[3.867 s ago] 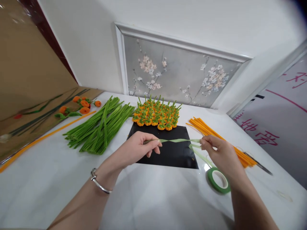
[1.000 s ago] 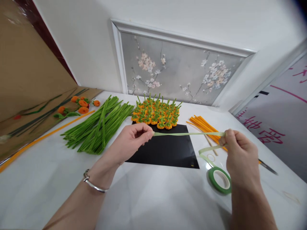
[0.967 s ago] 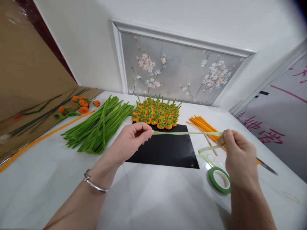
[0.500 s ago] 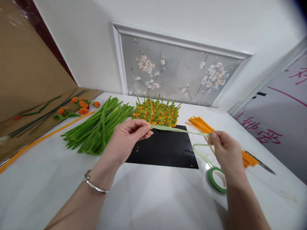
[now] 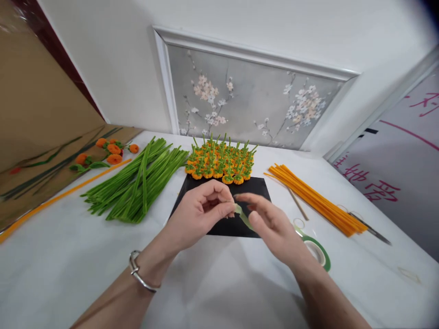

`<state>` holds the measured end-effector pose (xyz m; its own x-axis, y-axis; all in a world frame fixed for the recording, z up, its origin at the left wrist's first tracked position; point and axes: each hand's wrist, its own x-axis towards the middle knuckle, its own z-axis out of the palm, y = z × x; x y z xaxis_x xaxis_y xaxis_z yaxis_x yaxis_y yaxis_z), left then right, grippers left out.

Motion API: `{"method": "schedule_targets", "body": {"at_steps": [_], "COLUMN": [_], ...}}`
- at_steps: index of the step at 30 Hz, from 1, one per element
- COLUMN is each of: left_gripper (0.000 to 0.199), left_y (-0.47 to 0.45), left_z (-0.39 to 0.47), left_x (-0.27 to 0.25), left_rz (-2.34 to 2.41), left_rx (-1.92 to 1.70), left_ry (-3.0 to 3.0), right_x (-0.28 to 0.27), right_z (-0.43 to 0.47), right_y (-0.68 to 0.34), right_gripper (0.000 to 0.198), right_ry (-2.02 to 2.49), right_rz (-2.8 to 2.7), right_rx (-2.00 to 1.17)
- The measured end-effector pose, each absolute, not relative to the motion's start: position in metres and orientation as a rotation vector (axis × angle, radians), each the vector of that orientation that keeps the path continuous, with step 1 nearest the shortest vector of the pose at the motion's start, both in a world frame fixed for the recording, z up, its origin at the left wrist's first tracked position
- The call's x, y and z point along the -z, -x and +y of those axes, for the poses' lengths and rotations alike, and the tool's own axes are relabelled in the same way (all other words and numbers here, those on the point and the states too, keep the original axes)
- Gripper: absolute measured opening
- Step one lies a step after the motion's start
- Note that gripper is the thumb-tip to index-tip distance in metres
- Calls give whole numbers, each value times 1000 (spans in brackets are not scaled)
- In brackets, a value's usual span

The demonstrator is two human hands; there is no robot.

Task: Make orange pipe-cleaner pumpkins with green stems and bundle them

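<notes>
My left hand (image 5: 204, 210) is closed in a pinch on the end of a pale green floral tape (image 5: 244, 218), above a black sheet (image 5: 236, 227). Close by on its right, my right hand (image 5: 274, 224) has its thumb and fingers apart. The tape runs toward that thumb and passes out of sight behind the hand. Its green-edged roll (image 5: 324, 255) lies on the table, partly covered by my right wrist. Beyond both hands stand rows of small orange flower heads (image 5: 221, 160) with green stems pointing up.
Green pipe cleaners (image 5: 133, 187) lie in a loose pile at left. Orange pipe cleaners (image 5: 315, 198) lie at right, beside a thin stick (image 5: 297, 203) and a dark pointed tool (image 5: 373, 230). Finished orange flowers (image 5: 114, 149) rest at far left. A wall panel (image 5: 240, 91) closes the back.
My right hand has moved left, close to my left hand, and its fingers have spread. The tape, stretched taut between the hands before, now hangs slack from my left fingers.
</notes>
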<state>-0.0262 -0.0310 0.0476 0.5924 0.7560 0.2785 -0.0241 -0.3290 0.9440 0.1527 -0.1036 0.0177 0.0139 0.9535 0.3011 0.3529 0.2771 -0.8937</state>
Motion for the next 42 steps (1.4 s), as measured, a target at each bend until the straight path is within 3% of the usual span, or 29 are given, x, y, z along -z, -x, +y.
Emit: {"method": "schedule_targets", "body": {"at_steps": [4,19,26,30,34,38,42], "left_gripper": [11,7,8,9,9,10,10], "left_y": [24,26,26,33,40,37,29], "left_z": [-33,-29,-28,-12,8,6,-5], "left_x": [-46,-42,-45,-42,-39,-39,-37], "left_rz": [593,606,686,865,1000,1164,1187], "left_rx": [-862,-948,-1090,-1429,-1785,-1626,-1460], "left_ry": [-1753,-1907,-1904,-1719,-1519,-1823,-2111], "right_x": [-17,-18,-16,-15,-22,-24,-3], "right_z": [-103,-106,-104,-98,-111,-149,-179], "right_y": [-143,-150,-151,-165,-204,-238,-250], "right_gripper": [26,20,25,18,37,29,29], "right_ry": [1197,1174,1353,1479,1643,2043,2395], "right_rz": [-1425,-1406,-1478,-1593,-1501,-1361,-1428], "right_rx": [-986,-960,-751,-431,-69,47,-67]}}
